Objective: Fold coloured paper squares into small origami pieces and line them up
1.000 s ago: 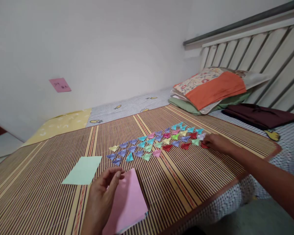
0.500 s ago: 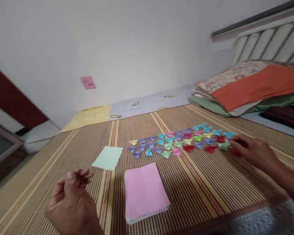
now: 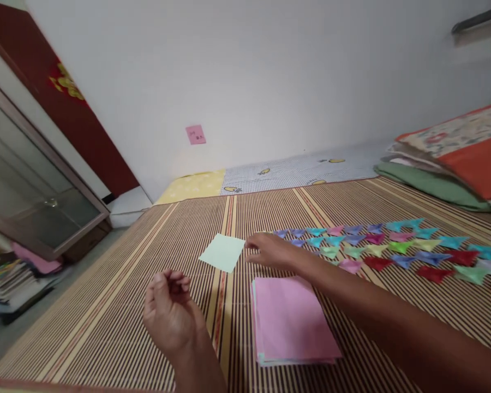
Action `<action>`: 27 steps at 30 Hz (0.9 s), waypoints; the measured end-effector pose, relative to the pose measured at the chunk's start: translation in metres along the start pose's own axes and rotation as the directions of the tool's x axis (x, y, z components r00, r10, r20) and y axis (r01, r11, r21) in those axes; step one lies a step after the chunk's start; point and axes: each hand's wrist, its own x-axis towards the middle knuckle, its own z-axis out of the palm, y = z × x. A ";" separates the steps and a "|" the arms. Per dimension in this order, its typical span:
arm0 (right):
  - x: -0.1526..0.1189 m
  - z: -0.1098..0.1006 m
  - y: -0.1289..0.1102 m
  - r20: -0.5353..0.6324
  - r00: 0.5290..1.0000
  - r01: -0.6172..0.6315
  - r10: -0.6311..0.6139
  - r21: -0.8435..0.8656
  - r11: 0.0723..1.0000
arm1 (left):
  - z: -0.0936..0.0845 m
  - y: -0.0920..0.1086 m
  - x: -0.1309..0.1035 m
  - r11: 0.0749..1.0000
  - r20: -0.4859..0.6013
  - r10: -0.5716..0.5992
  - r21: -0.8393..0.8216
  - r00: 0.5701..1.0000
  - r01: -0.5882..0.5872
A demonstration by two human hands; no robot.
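My right hand (image 3: 272,251) reaches across the mat, its fingertips at the right corner of a pale green square sheet of paper (image 3: 223,252). Its thumb and fingers are a little apart, with nothing seen between them. Nearer to me, my left hand (image 3: 172,311) hovers palm inward, fingers loosely curled and empty. Between my arms lies a stack of paper with a pink sheet (image 3: 292,319) on top. Rows of small folded paper pieces (image 3: 400,247) in many colours spread to the right; my right hand and forearm cover some of them.
A striped woven mat (image 3: 143,305) lies under everything. Folded bedding (image 3: 470,158) is piled at the right, against the wall side. A pink note (image 3: 195,134) is stuck on the white wall. At the left stand a glass-panelled cabinet door (image 3: 41,180) and piled books (image 3: 12,278).
My right hand has moved left from the far end of the folded pieces to the green sheet. My left hand keeps its curled pose. The view has swung left.
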 end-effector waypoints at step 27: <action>-0.061 -0.019 0.009 -0.265 0.956 0.086 0.129 0.668 0.739 | 0.007 -0.036 -0.019 0.869 0.249 -0.490 0.214 0.836 0.446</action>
